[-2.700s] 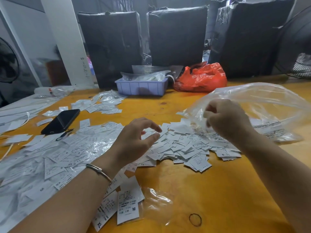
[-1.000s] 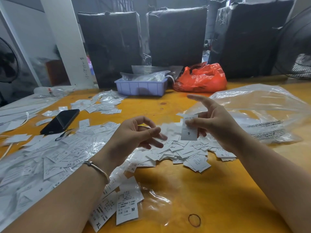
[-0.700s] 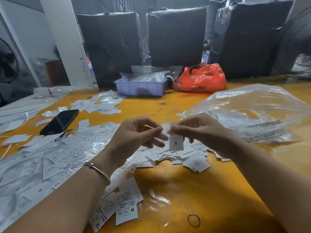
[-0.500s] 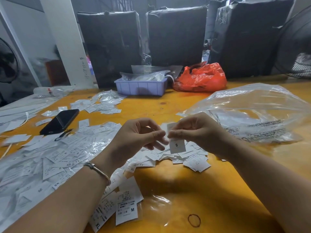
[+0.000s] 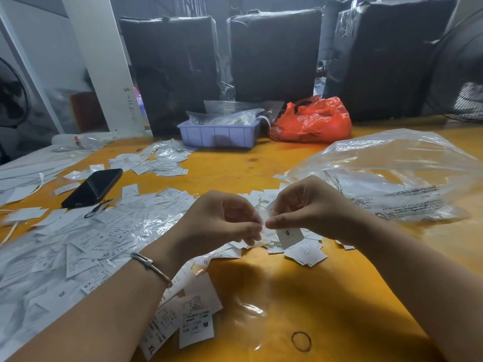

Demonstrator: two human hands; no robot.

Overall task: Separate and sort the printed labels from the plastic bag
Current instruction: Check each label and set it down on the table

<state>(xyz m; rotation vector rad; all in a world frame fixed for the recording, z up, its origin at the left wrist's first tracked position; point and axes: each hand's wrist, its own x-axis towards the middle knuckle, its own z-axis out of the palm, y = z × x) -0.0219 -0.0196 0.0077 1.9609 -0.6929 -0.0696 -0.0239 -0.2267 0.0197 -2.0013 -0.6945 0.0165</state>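
Note:
A small white label marked S [image 5: 289, 235] hangs between my two hands over the yellow table [image 5: 326, 296]. My right hand [image 5: 308, 207] pinches its top edge with thumb and forefinger. My left hand [image 5: 222, 220] meets it fingertip to fingertip and pinches the same label at its left edge. Below them lies a pile of loose white labels [image 5: 300, 250]. The large clear plastic bag [image 5: 397, 176] lies crumpled at the right, just behind my right hand.
Many more labels on clear film [image 5: 65, 246] cover the left side, with M and XL labels [image 5: 196, 325] near my left forearm. A black phone [image 5: 92, 188], a lilac tray [image 5: 218, 134], a red bag [image 5: 312, 120] and a rubber band [image 5: 301, 341] also lie on the table.
My right hand drew an S label from the bag side and brought it left and down to my left hand. Both hands now pinch it close together.

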